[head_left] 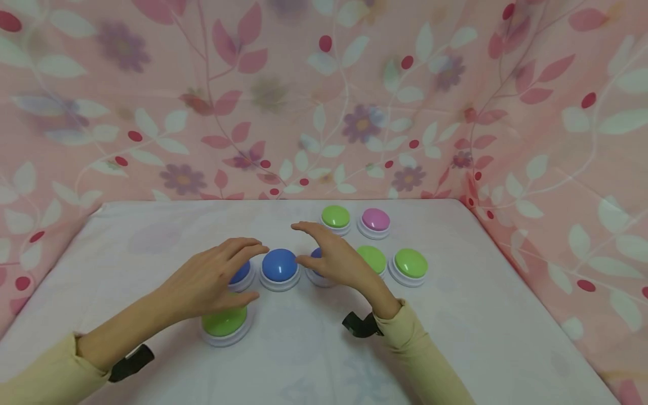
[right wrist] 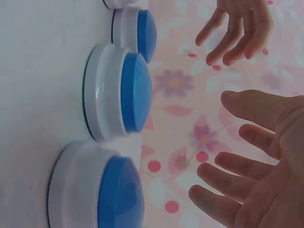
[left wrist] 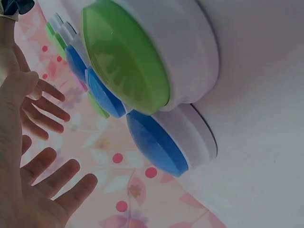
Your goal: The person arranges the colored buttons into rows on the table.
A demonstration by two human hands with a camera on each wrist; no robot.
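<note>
My left hand hovers over the left side of the table with relaxed, spread fingers and nothing in its grasp. Beneath it, partly covered, are a blue push button and a nearer green push button. Between the two hands a blue dome button on a white round base is in plain sight. My right hand is held in the air, fingers loosely extended, overlapping another blue button in the head view. In the right wrist view a gap separates the right hand from the blue domes.
Two green buttons, one partly behind the right wrist and one farther right, sit in the same row. A green button and a pink button stand farther back. Floral pink cloth walls the white-covered table.
</note>
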